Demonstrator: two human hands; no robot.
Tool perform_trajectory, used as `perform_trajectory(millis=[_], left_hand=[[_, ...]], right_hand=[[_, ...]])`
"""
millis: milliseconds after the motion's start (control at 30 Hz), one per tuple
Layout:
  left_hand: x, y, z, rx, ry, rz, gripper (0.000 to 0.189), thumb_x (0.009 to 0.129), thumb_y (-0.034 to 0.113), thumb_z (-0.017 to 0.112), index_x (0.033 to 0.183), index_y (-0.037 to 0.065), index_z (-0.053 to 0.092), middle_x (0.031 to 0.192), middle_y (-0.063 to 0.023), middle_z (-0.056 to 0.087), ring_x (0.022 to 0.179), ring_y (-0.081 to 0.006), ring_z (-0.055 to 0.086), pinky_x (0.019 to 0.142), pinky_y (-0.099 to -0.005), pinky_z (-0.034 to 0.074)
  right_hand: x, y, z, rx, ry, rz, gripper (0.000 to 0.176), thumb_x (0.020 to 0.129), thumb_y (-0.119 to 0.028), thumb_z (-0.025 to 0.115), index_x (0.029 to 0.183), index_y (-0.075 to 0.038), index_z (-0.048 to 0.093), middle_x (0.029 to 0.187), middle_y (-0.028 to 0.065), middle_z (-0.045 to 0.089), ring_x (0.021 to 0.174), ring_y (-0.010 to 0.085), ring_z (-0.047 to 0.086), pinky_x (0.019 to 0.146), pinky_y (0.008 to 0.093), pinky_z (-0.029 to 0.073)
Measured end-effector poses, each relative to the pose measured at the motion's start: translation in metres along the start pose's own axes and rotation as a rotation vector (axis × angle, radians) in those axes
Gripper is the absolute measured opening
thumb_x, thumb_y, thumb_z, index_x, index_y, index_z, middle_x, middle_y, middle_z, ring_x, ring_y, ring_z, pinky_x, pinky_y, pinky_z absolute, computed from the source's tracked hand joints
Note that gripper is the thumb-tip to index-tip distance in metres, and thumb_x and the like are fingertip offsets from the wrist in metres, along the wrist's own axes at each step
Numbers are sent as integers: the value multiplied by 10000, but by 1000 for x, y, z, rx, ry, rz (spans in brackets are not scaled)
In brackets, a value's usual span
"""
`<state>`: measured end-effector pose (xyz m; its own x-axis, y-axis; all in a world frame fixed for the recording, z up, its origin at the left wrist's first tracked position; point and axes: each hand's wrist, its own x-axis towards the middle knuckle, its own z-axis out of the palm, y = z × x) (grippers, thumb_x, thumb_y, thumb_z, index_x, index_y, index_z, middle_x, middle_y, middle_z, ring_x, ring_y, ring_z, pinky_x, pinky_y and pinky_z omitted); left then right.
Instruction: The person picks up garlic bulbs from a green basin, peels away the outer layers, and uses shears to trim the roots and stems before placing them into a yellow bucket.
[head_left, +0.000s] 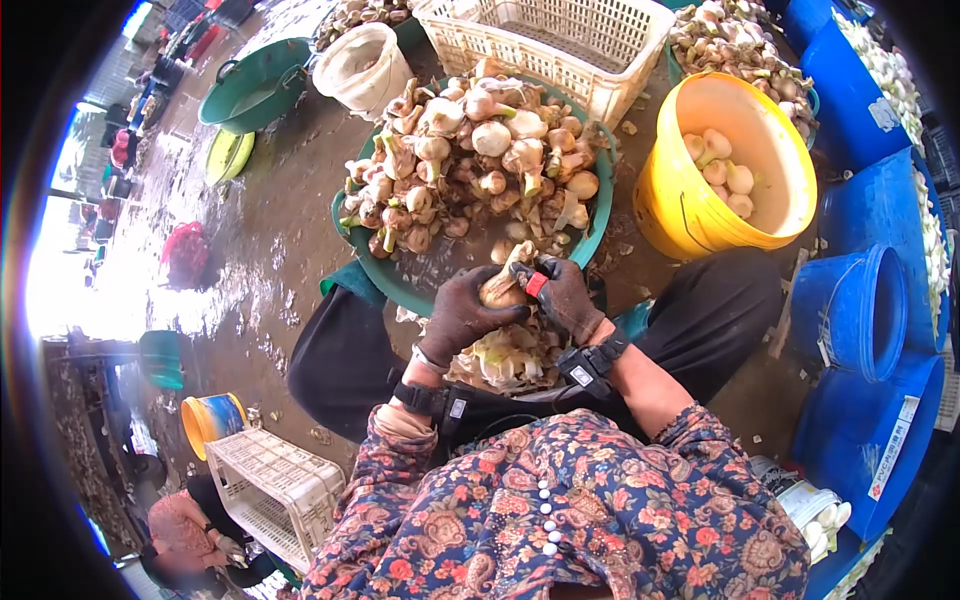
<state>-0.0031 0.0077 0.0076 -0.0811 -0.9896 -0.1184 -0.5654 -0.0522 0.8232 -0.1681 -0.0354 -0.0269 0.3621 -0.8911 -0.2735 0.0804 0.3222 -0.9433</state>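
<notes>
My left hand (465, 318), in a dark glove, is closed around a garlic bulb (503, 291) with its stalk pointing up and away. My right hand (569, 302), also gloved, is closed on a small knife (536, 284) with a red band, its dark end against the bulb's stalk. The knife's blade is mostly hidden. Just beyond my hands, a green tub (392, 280) holds a heap of unpeeled garlic bulbs (470, 160) with brownish skins and stalks. Loose peelings (510, 360) lie below my hands, between my legs.
Right of the tub stands a yellow bucket (655, 200) with several peeled bulbs. A blue bucket (835, 310) and blue bins (870, 210) line the right side. A cream crate (540, 50) and white bucket (362, 72) stand behind the tub. Another person (185, 535) sits lower left.
</notes>
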Motion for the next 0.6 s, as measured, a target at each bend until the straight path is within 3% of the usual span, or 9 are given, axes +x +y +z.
perform_trajectory(millis=[33, 167, 267, 300, 400, 433, 467, 533, 600], left_hand=[[-1, 0, -1, -133, -42, -43, 581, 631, 279, 777, 1079, -33, 575, 837, -61, 642, 745, -150, 605, 697, -279, 485], [-2, -14, -18, -746, -427, -218, 563, 748, 332, 655, 1150, -41, 525, 921, -50, 626, 806, -130, 585, 699, -249, 476], [-1, -10, -1, -723, -210, -173, 565, 769, 325, 643, 1172, -46, 504, 1008, -73, 606, 884, -133, 574, 758, -251, 469], [-2, -4, 6, -854, -111, -197, 572, 762, 244, 679, 1207, -50, 470, 1072, -85, 581, 933, -148, 566, 819, -268, 459], [2, -6, 15, -690, -177, -127, 625, 727, 169, 734, 1240, -37, 443, 1114, -82, 564, 965, -157, 559, 866, -295, 447], [4, -6, 14, -465, -89, -50, 691, 681, 130, 774, 1257, -29, 427, 1109, -99, 569, 976, -171, 560, 889, -309, 439], [6, -6, 12, -467, -85, -53, 691, 681, 130, 774, 1257, -29, 427, 1109, -99, 569, 976, -171, 560, 889, -309, 439], [6, -6, 8, -50, 238, 148, 720, 671, 156, 779, 1268, -16, 416, 1116, -122, 572, 969, -182, 568, 895, -305, 436], [6, -3, 7, -39, 242, 168, 572, 684, 134, 760, 1174, -24, 512, 1013, -124, 622, 881, -190, 601, 828, -295, 464]], right_hand=[[1, 3, -2, -73, -34, -137, 149, 846, -153, 608, 933, -37, 645, 782, -1, 614, 670, 62, 527, 564, 213, 428], [2, 1, -18, -1, -250, -14, 192, 870, -205, 564, 938, -38, 630, 756, 4, 610, 625, 58, 521, 523, 211, 412], [-4, -3, -6, 347, -91, 210, 309, 891, -363, 510, 941, -75, 608, 707, -3, 592, 584, 85, 548, 489, 209, 417], [5, 6, -10, 244, -62, 393, 396, 890, -454, 485, 1020, -97, 596, 807, 15, 609, 639, 116, 579, 522, 252, 456], [-9, -2, -6, 439, -214, 475, 470, 888, -508, 453, 1081, -98, 577, 924, 41, 604, 719, 146, 593, 570, 309, 479], [-7, 6, -8, -69, -349, -134, 467, 913, -476, 424, 1081, -64, 568, 980, 43, 581, 766, 130, 567, 626, 323, 480], [-3, 12, -10, -70, -353, -132, 467, 913, -476, 424, 1081, -64, 568, 980, 43, 581, 766, 130, 567, 626, 323, 480], [4, 20, -10, 186, -187, 279, 440, 930, -429, 416, 1048, -31, 563, 917, 12, 575, 740, 92, 521, 640, 288, 461], [9, 19, -13, 86, -237, 278, 391, 915, -385, 462, 1033, -25, 562, 913, 12, 578, 760, 87, 514, 658, 278, 452]])
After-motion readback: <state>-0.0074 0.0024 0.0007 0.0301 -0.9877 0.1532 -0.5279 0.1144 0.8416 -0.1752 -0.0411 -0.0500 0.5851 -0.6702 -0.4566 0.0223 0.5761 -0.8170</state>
